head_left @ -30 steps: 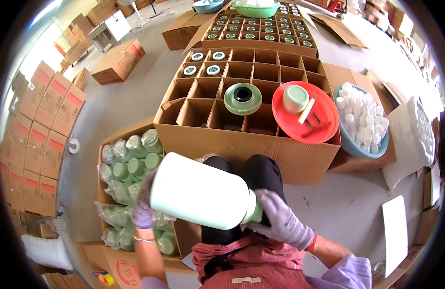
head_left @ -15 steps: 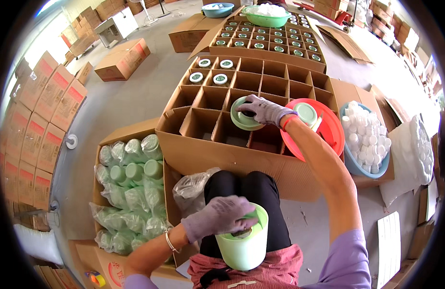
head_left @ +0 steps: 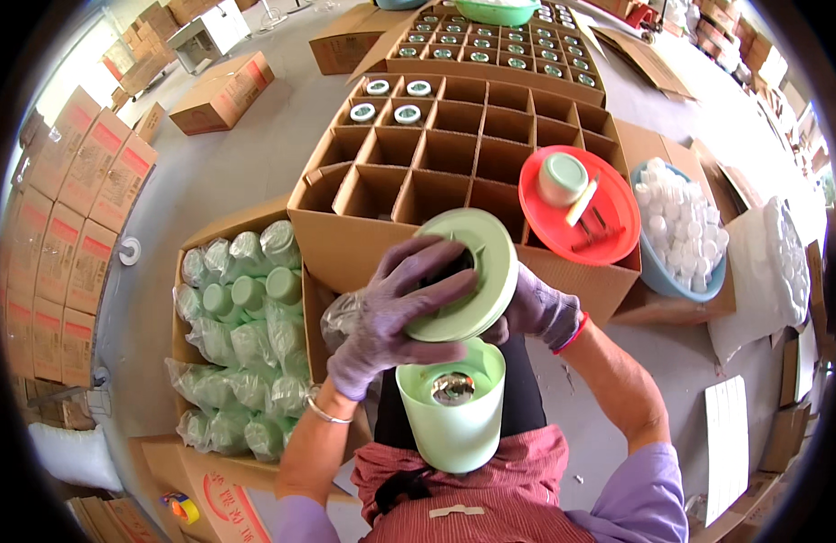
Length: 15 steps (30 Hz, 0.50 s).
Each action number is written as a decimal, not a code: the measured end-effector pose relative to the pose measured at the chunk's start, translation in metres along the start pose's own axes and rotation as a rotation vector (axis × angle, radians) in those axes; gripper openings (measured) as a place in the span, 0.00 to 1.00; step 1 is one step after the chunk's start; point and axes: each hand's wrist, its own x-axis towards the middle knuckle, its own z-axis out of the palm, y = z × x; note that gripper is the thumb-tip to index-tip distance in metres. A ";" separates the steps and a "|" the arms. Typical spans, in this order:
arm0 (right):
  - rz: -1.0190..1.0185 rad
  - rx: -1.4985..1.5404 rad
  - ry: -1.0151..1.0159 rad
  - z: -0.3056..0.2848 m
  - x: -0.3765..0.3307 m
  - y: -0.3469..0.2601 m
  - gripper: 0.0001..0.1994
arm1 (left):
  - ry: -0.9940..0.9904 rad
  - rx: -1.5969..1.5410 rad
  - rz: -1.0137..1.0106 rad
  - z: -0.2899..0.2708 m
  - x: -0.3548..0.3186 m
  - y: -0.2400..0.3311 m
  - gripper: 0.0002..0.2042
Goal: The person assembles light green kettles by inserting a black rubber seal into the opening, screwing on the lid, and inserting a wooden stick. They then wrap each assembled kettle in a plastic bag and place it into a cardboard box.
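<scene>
A pale green cylindrical canister stands upright in my lap, open at the top, with a shiny metal piece showing inside. Just above its mouth I hold a round pale green lid tilted toward me. My left hand, in a thin purple glove, grips the lid from the left with fingers across its face. My right hand, also gloved, holds the lid's right edge from behind.
A big cardboard box with dividers stands ahead, a few cells filled. A red plate with a green cup and a blue bowl of white caps sit right. A box of bagged green canisters is left.
My right hand has come back from the divided box with the green lid. Both hands now hold the lid over the canister, which my left hand steadied before.
</scene>
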 end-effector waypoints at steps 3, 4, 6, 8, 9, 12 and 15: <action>0.569 -0.058 0.088 -0.013 -0.025 -0.014 0.14 | -0.152 -0.112 -0.076 -0.004 -0.044 -0.004 0.31; 0.459 -0.371 0.216 -0.014 -0.036 -0.006 0.12 | -0.176 -0.248 -0.186 -0.003 -0.064 -0.002 0.29; 0.296 -0.218 0.333 -0.004 -0.046 -0.001 0.13 | -0.308 -0.310 -0.236 0.000 -0.078 0.009 0.27; 0.124 -0.091 0.346 0.015 -0.044 -0.011 0.14 | -0.363 -0.343 -0.246 0.002 -0.068 0.019 0.26; 0.091 -0.094 0.212 0.018 -0.040 -0.018 0.16 | -0.397 -0.362 -0.246 0.003 -0.062 0.020 0.26; 0.036 -0.229 -0.004 0.041 -0.041 -0.018 0.18 | -0.428 -0.357 -0.268 0.014 -0.065 0.028 0.33; 0.128 -0.346 -0.247 0.052 -0.041 -0.008 0.23 | -0.433 -0.345 -0.242 0.018 -0.072 0.035 0.38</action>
